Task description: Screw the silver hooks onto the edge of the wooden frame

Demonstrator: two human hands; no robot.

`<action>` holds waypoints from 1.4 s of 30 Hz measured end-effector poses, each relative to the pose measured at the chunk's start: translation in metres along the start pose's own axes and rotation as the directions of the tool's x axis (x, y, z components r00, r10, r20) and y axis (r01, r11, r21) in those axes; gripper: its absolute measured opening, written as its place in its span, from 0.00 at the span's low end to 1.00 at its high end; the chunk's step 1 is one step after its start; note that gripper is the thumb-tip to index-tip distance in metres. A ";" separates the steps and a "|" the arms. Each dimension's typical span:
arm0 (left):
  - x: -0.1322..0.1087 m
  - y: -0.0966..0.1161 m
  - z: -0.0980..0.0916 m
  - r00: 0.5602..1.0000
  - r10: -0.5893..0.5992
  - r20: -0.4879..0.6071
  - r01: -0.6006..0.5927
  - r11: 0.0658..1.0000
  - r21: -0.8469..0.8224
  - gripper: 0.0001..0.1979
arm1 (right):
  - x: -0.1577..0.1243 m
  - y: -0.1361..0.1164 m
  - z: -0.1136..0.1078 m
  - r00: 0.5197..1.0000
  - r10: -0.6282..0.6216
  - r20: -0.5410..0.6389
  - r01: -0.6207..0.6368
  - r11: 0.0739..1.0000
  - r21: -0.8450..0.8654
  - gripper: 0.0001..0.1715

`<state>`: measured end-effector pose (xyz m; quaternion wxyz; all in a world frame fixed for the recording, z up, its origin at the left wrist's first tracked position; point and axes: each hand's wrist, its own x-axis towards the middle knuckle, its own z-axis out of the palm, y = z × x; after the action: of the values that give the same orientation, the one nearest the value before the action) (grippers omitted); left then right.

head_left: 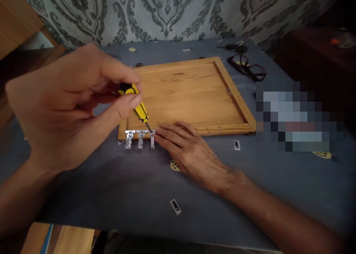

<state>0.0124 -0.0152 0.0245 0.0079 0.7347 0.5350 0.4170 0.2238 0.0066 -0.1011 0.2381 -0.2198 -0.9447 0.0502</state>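
My left hand point(69, 105) is raised close to the camera, fingers pinched round the black and yellow handle of a small screwdriver point(137, 105). Its tip points down at the rightmost of three metal hooks point(140, 138) lined up along the front left edge of a wooden panel point(189, 94). My right hand point(189, 150) lies flat on the cloth, fingers stretched out. Its fingertips rest by that rightmost hook, at the panel's front edge.
The panel lies on a grey-blue cloth point(139, 187) over a table. Dark-framed glasses point(247, 68) and a small dark object lie at the back right. Small black-and-white tags point(175, 206) lie on the cloth. A patterned wall stands behind. A blurred patch covers the right side.
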 end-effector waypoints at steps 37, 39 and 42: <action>-0.007 -0.017 0.000 0.992 0.105 0.075 -0.111 0.991 0.078 0.10 | 0.002 -0.001 -0.003 1.000 0.022 0.018 -0.023 0.999 0.033 0.24; -0.007 -0.018 0.001 0.993 0.102 0.060 -0.106 0.992 0.075 0.10 | 0.001 -0.001 -0.003 0.999 0.022 0.025 -0.023 0.999 0.031 0.24; -0.007 -0.018 0.002 0.994 0.096 0.058 -0.101 0.992 0.081 0.10 | 0.001 -0.001 -0.003 1.000 0.019 0.024 -0.020 1.000 0.016 0.22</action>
<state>-0.0012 -0.0119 0.0102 -0.0290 0.7709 0.5147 0.3741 0.2240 0.0064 -0.0980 0.2282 -0.2265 -0.9448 0.0627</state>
